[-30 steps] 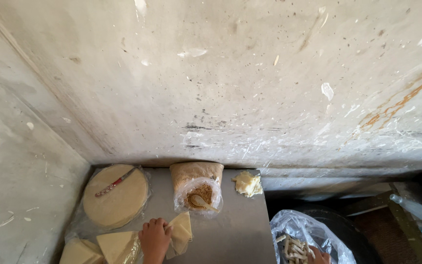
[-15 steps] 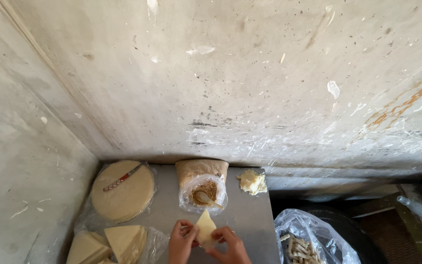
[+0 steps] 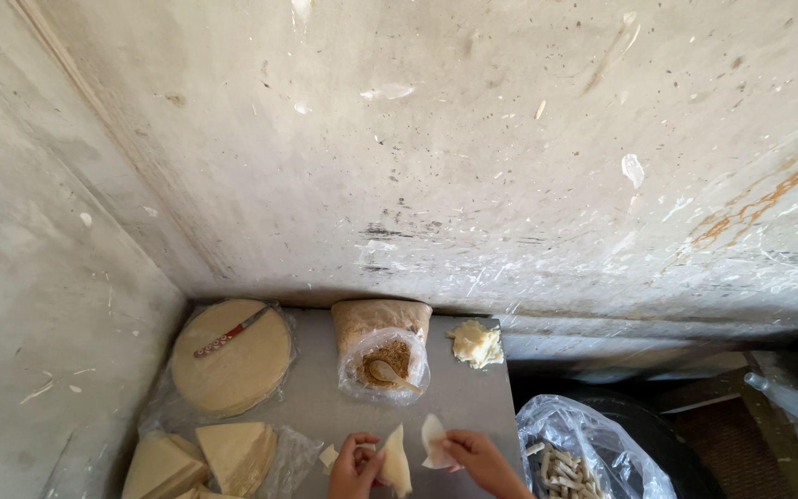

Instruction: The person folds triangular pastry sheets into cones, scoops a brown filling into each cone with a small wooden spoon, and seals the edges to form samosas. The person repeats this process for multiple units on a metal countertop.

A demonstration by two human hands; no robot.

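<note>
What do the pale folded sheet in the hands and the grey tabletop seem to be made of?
The pale folded sheet looks like thin, matt dough: it bends softly between the fingers. The grey tabletop seems to be dull, smooth sheet metal, though coated board cannot be ruled out.

Only my two hands show at the bottom edge: my left hand (image 3: 355,467) and my right hand (image 3: 477,457), both bare, no gloves, no rings, no watch, and no sleeve reaching my right wrist
</note>
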